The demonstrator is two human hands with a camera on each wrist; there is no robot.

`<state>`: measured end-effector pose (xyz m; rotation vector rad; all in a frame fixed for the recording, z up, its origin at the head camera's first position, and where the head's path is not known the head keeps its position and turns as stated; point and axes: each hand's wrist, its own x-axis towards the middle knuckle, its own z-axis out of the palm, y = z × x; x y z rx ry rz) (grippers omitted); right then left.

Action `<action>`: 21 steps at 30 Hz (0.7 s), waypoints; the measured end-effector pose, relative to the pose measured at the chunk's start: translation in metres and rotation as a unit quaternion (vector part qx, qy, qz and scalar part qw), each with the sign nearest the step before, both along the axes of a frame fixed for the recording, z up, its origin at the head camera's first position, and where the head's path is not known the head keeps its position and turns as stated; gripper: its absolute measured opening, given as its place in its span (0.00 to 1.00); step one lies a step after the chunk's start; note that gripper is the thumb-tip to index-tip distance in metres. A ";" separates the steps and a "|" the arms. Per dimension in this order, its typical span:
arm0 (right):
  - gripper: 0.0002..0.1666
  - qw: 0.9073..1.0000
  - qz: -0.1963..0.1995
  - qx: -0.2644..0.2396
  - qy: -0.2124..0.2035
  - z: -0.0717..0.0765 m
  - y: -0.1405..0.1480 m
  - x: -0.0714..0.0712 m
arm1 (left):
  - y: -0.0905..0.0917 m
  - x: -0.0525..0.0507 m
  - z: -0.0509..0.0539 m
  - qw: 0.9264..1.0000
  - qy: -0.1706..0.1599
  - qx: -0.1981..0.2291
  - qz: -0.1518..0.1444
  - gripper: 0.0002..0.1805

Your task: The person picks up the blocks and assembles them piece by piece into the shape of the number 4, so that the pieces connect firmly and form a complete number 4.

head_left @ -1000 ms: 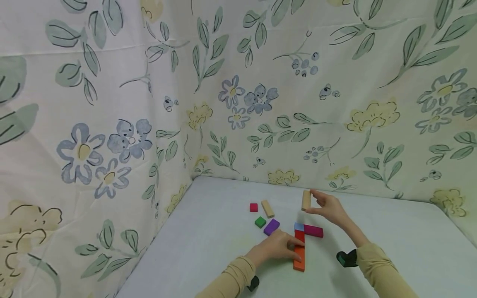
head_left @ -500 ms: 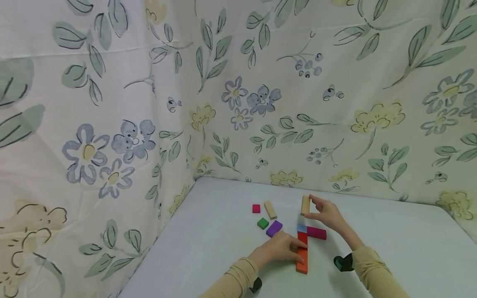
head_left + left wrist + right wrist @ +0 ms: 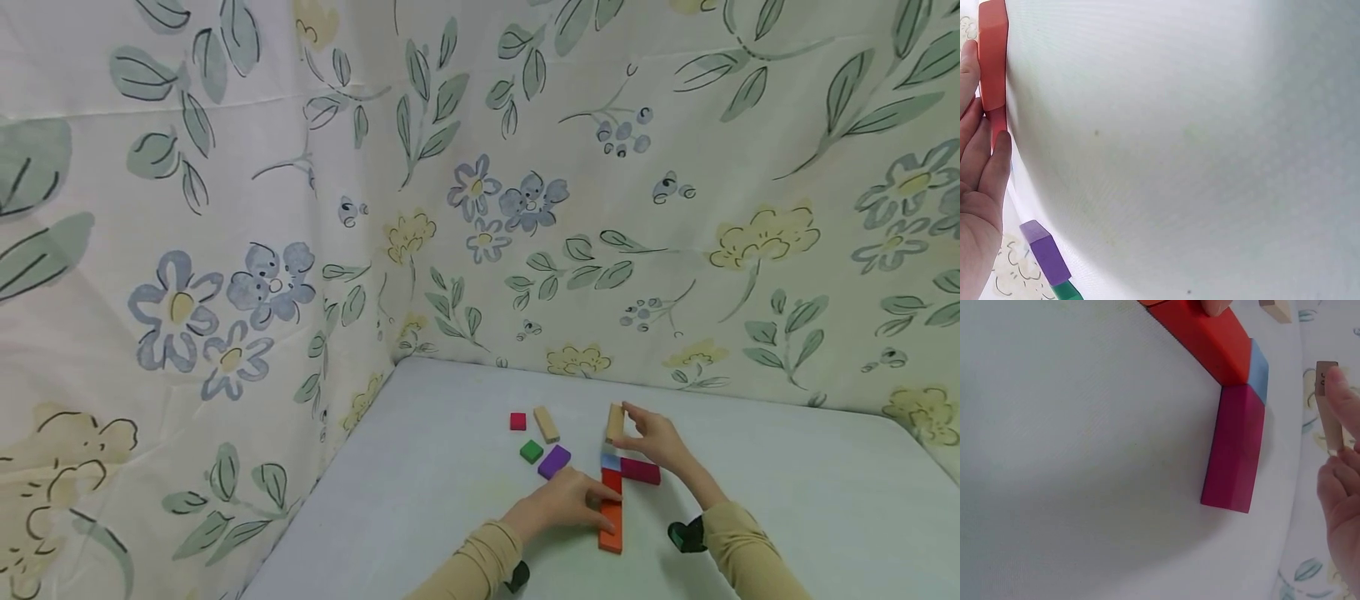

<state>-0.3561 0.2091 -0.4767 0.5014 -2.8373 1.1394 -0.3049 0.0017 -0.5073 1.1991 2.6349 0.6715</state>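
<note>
My right hand (image 3: 657, 442) pinches a pale wooden block (image 3: 615, 422) by its ends, just beyond a light blue block (image 3: 611, 462). In the right wrist view thumb and fingers hold that wooden block (image 3: 1330, 422) above the table. A magenta block (image 3: 641, 472) extends right from the blue one. Toward the near side a red block (image 3: 611, 478) and an orange block (image 3: 611, 540) continue in a line. My left hand (image 3: 562, 503) rests over these two, its thumb and fingertips on them; the left wrist view shows fingers beside the orange block (image 3: 993, 56).
Left of the line lie a purple block (image 3: 554, 462), a green block (image 3: 532, 452), a second wooden block (image 3: 547, 424) and a small red cube (image 3: 517, 422). A floral cloth (image 3: 480, 283) hangs behind the white table (image 3: 390, 483).
My right hand has brought the wooden block nearer, toward the light blue block. My left hand stays over the red and orange blocks. The head view has shifted slightly.
</note>
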 end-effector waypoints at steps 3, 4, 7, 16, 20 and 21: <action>0.45 1.000 0.003 0.006 0.007 -0.004 0.002 -0.001 | 0.000 0.000 -0.001 1.000 -0.003 -0.003 0.003 0.24; 0.45 1.000 0.003 0.008 0.011 -0.005 0.002 -0.001 | 0.000 0.000 -0.001 1.000 -0.004 -0.002 0.003 0.24; 0.46 1.000 0.002 0.016 0.013 -0.009 0.003 -0.002 | 0.000 -0.001 -0.002 1.000 -0.002 -0.002 0.000 0.24; 0.46 0.999 -0.017 0.036 0.002 -0.014 0.000 -0.003 | -0.001 -0.001 -0.002 1.000 0.009 -0.007 -0.001 0.23; 0.45 0.999 -0.020 0.041 -0.006 -0.014 -0.003 -0.001 | 0.000 0.000 0.000 1.000 0.007 -0.008 0.000 0.23; 0.45 0.999 -0.018 0.043 -0.004 -0.014 -0.003 -0.001 | 0.000 0.000 0.000 1.000 0.008 -0.008 0.000 0.23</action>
